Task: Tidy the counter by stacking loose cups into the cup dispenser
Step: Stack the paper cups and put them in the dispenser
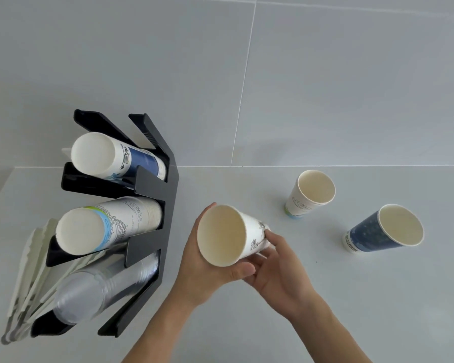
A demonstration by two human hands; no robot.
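Note:
A white paper cup (pixel 224 235) with a dark line drawing is held tilted, its mouth facing me, just right of the black cup dispenser (pixel 152 205). My left hand (pixel 199 273) wraps around it from below and behind, near the rim. My right hand (pixel 275 263) grips its base end. The dispenser holds three lying stacks: blue-and-white cups (pixel 110 155) on top, white cups with a green-blue band (pixel 102 226) in the middle, clear plastic cups (pixel 89 294) at the bottom. Two loose cups stand upright on the counter: a white one (pixel 311 193) and a dark blue one (pixel 383 231).
The grey counter (pixel 325 297) meets a grey tiled wall (pixel 325 87) behind. White wrapped straws or stirrers (pixel 32 279) fan out on the dispenser's left side. The two loose cups stand to the right of my hands.

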